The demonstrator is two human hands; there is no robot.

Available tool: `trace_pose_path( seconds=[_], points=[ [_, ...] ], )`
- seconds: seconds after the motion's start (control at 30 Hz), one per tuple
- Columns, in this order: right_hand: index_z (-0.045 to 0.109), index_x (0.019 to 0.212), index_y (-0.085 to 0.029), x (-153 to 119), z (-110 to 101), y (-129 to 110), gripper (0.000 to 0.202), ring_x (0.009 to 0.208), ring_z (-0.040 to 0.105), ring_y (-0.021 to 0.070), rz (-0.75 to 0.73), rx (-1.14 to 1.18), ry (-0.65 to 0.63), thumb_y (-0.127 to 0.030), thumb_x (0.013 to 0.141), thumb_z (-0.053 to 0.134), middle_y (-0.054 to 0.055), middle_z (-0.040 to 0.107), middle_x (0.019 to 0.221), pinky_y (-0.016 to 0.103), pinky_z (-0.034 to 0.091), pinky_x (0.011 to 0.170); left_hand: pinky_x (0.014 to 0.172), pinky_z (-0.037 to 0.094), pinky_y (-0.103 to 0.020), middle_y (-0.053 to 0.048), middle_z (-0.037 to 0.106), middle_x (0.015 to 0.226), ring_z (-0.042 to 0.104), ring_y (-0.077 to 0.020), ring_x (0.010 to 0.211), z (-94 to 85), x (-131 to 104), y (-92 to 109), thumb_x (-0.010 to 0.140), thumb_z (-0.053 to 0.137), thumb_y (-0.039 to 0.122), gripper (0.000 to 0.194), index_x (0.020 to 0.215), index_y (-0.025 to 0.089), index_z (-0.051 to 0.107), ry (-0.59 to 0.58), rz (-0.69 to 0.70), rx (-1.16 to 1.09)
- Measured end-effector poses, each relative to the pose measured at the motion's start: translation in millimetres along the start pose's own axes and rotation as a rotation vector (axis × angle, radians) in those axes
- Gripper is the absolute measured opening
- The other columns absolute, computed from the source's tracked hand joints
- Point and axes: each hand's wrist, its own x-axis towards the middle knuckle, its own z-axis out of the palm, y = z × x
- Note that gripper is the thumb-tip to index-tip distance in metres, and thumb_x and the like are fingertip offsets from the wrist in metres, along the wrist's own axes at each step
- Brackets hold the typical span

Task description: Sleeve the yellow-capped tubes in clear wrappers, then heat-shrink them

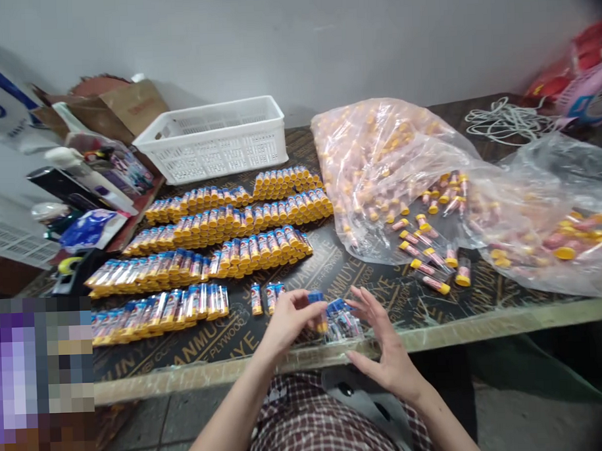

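Observation:
Near the table's front edge, my left hand [295, 316] pinches a small tube with a blue cap and a yellow end. Just right of it lies a small heap of blue-topped clear pieces [342, 319]. My right hand [381, 338] is beside that heap, fingers spread, holding nothing. Left of my left hand, a few labelled tubes [256, 299] stand apart. Rows of stacked blue-and-yellow tubes [160, 309] fill the left part of the table. Loose yellow-capped tubes [435, 284] with pink contents lie to the right.
A white plastic basket [219, 146] stands at the back. Large clear bags [377, 157] of yellow-capped tubes cover the right side. White cord [514, 121] lies at the back right; bottles and packets [89, 177] are at the left. The taped table edge [463, 335] runs across the front.

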Motion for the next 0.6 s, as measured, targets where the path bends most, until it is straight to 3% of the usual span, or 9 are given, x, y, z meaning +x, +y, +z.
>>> trace_pose_path(
  seconds=[0.13,0.2,0.33,0.5,0.6],
  points=[
    [0.032,0.139,-0.029,10.0,8.9,9.0,0.063,0.121,0.049,0.0242,0.085,-0.033,0.034,-0.027,0.082,0.059,0.01,0.041,0.14,0.043,0.045,0.098,0.054,0.04,-0.024,-0.001,0.06,0.061,0.055,-0.015,0.055,-64.1,0.3,7.8,0.065,0.07,0.043,0.039,0.089,0.014,0.062,0.47,0.122,0.526],
    [0.037,0.137,-0.028,18.9,19.2,9.4,0.056,0.12,0.051,0.0234,0.078,-0.002,0.023,-0.029,0.084,0.056,0.009,0.047,0.136,0.042,0.046,0.097,0.059,0.04,-0.026,-0.001,0.061,0.063,0.057,-0.0177,0.061,-91.2,-1.3,6.8,0.069,0.067,0.041,0.04,0.098,0.015,0.06,0.582,0.122,0.841],
    [0.044,0.133,-0.026,38.5,47.7,-0.3,0.048,0.127,0.043,0.0254,0.035,-0.067,-0.14,-0.03,0.086,0.053,0.01,0.044,0.14,0.048,0.039,0.102,0.065,0.039,-0.028,-0.008,0.066,0.076,0.061,-0.0227,0.073,-115.0,-2.1,1.1,0.076,0.059,0.039,0.036,0.103,0.015,0.058,0.543,-0.028,1.179],
    [0.045,0.134,-0.018,48.6,84.1,-11.9,0.051,0.136,0.026,0.0277,-0.061,-0.241,-0.432,-0.024,0.084,0.053,0.013,0.029,0.148,0.048,0.029,0.109,0.07,0.04,-0.028,-0.015,0.068,0.092,0.062,-0.0247,0.085,-112.9,1.5,-4.2,0.082,0.054,0.038,0.039,0.112,0.012,0.057,0.471,-0.073,1.228],
    [0.042,0.136,-0.014,51.5,100.5,-11.5,0.056,0.138,0.02,0.0288,-0.114,-0.331,-0.483,-0.021,0.082,0.055,0.015,0.025,0.149,0.046,0.027,0.111,0.076,0.041,-0.03,-0.018,0.066,0.101,0.062,-0.0262,0.092,-115.1,1.5,-6.3,0.086,0.047,0.037,0.044,0.118,0.008,0.055,0.442,-0.068,1.227]
  ],
)
